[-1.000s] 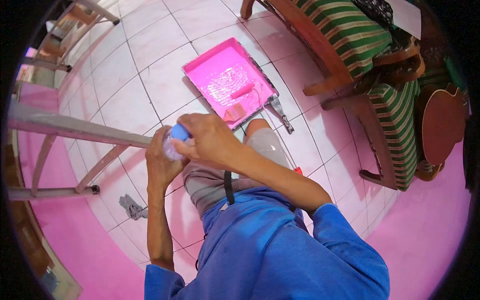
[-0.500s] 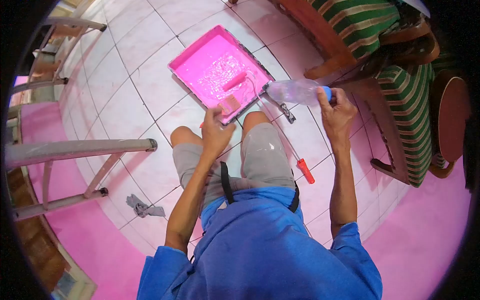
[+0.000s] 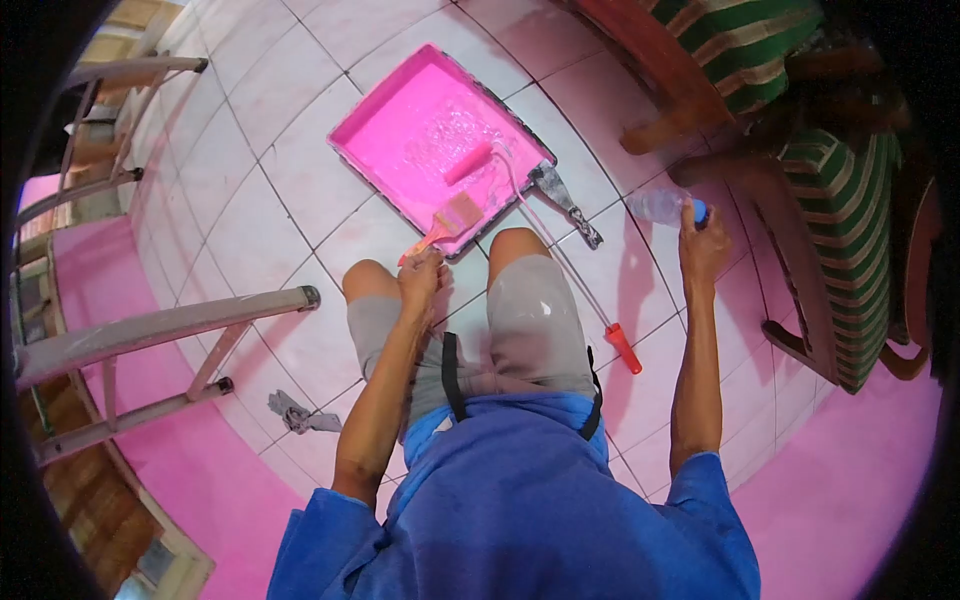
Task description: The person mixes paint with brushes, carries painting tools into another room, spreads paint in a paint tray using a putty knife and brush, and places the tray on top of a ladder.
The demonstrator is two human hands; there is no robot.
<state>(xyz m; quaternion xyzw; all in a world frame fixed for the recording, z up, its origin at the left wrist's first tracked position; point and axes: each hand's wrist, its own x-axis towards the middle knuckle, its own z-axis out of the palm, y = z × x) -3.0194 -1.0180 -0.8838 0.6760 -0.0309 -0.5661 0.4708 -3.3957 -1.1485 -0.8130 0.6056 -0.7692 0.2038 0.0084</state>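
A clear plastic bottle (image 3: 658,206) hangs over the floor on the right, tilted, with its blue cap end in my right hand (image 3: 706,245). The fingers of that hand are closed around the cap. My left hand (image 3: 422,282) is beside the handle of a paintbrush (image 3: 440,228), its fingers curled; whether they grip anything is hidden. The brush lies over the near corner of the pink paint tray (image 3: 378,186), bristles toward the tray. A paint roller (image 3: 468,163) rests in the pink paint, its red handle (image 3: 622,348) out on the floor.
A scraper (image 3: 568,205) lies by the tray's right corner. Striped cushioned wooden chairs (image 3: 835,260) stand at right. Ladder legs (image 3: 170,325) reach in from the left, near a grey cloth or glove (image 3: 300,414) on the tiles.
My right hand has moved right and slightly down with the bottle, away from the tray. My left hand has drawn back toward my knees, uncovering more of the paintbrush.
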